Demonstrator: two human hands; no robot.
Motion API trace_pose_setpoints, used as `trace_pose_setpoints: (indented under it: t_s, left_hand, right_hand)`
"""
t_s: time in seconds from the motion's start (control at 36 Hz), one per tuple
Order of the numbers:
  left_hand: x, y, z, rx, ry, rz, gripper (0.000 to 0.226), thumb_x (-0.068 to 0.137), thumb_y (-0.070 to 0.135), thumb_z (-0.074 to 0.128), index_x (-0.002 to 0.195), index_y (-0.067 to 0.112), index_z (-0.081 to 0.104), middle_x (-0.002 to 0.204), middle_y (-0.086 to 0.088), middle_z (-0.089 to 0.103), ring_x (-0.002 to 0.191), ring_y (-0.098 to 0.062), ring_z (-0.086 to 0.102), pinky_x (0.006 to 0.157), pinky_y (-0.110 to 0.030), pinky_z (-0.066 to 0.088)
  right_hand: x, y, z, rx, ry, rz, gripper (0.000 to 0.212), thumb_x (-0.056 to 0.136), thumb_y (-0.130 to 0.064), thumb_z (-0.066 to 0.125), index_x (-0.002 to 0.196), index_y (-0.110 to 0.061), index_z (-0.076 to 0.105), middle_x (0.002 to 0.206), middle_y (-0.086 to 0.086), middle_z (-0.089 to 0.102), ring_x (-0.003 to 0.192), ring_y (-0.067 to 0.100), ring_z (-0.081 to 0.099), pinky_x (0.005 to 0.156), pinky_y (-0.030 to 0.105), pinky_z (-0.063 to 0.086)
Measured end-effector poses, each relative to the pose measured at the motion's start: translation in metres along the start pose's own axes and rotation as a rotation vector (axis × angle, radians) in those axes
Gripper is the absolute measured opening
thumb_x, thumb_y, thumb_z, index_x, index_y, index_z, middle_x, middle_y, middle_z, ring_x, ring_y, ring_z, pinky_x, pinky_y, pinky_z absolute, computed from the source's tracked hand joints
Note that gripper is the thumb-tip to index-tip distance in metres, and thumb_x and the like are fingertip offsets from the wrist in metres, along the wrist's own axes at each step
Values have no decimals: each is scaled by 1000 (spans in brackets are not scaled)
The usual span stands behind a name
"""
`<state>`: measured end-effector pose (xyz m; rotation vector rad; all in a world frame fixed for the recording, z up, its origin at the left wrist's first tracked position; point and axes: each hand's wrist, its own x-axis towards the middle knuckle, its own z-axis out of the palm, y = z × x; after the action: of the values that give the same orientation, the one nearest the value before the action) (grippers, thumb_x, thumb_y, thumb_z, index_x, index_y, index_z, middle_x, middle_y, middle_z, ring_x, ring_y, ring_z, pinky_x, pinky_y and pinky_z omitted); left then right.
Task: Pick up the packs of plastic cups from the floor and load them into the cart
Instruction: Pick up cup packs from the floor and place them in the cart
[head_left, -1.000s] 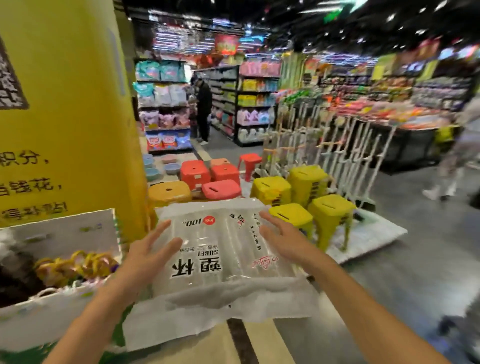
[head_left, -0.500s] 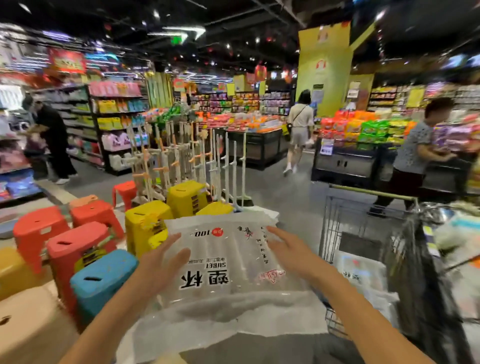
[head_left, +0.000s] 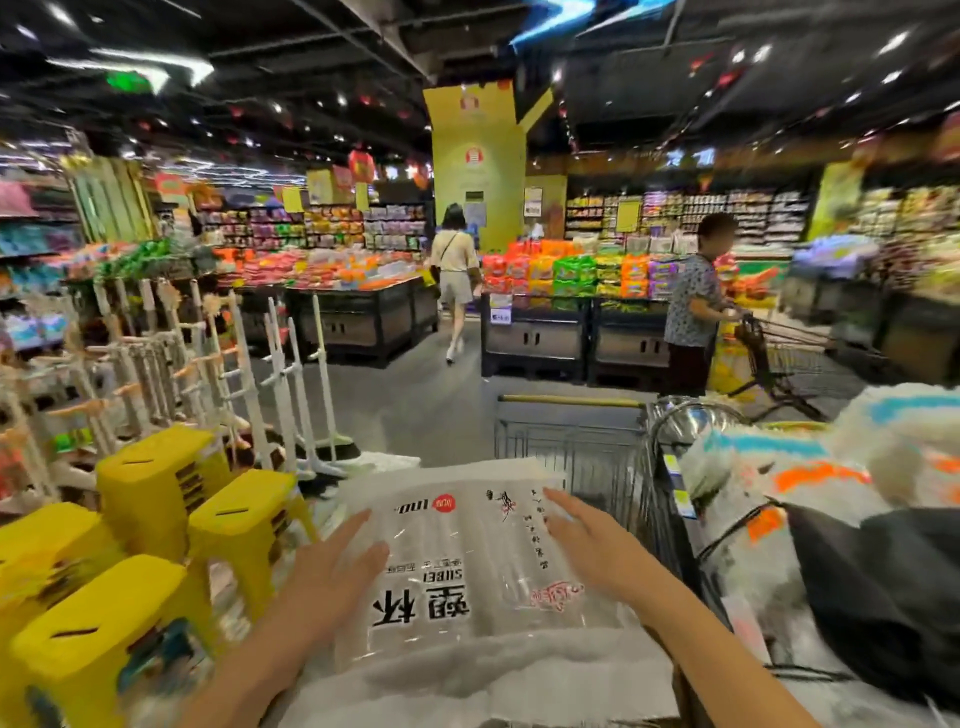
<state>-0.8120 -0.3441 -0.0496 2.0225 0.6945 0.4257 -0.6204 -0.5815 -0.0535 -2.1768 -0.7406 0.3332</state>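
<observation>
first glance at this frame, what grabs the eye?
The clear pack of plastic cups at bottom centre, pressed between the left hand and right hand, its bold black print upside down to the camera. Bright yellow plastic stools crowd the lower left. The wire shopping cart stands just beyond the pack, with white packaged goods at right.

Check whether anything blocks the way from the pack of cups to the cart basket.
Nothing visible does. Both hands, left and right, hold the pack of cups in front of the cart. Only the cart's near wire wall lies ahead, so the pack likely has to go over the rim. The yellow stools stand off to the left.
</observation>
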Motion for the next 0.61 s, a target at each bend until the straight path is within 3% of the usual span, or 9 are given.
trace_pose_setpoints:
  t_s: [0.06, 0.17, 0.36, 0.5, 0.61]
  left_hand:
    - [25, 0, 11, -2, -28, 12, 51, 89, 59, 54, 137, 51, 41, 157, -1, 28, 144, -22, 27, 116, -41, 24]
    - [87, -4, 27, 19, -100, 25, 50, 76, 81, 45, 124, 72, 34, 156, 3, 27, 141, -22, 32, 115, -46, 28]
    - [185, 4, 38, -85, -185, 122, 40, 89, 54, 58, 124, 61, 42, 158, 0, 27, 139, -22, 36, 112, -41, 32]
    - [249, 12, 45, -116, -272, 179, 51, 92, 47, 57, 141, 47, 41, 156, 4, 32, 139, -17, 35, 106, -31, 31]
    - [289, 16, 62, -88, -312, 208, 51, 94, 45, 56, 143, 44, 41, 155, 2, 31, 140, -17, 32, 107, -30, 28]
  right_hand:
    - [15, 9, -6, 0, 25, 11, 48, 102, -49, 38, 149, -46, 31, 156, -9, 36, 140, 14, 40, 111, 33, 32]
    - [48, 21, -13, -39, 81, 32, 47, 102, -47, 38, 149, -46, 30, 156, -14, 35, 140, 11, 38, 112, 32, 29]
    - [120, 20, -15, 59, 174, 129, 46, 101, -46, 42, 146, -49, 34, 151, -14, 41, 124, 3, 41, 104, 30, 35]
    - [163, 19, -18, -32, 231, 200, 47, 100, -47, 41, 147, -47, 33, 154, -7, 39, 139, 19, 41, 115, 44, 33]
    - [182, 26, -24, -50, 292, 249, 48, 101, -48, 41, 148, -46, 34, 152, -5, 43, 135, 18, 46, 113, 40, 36]
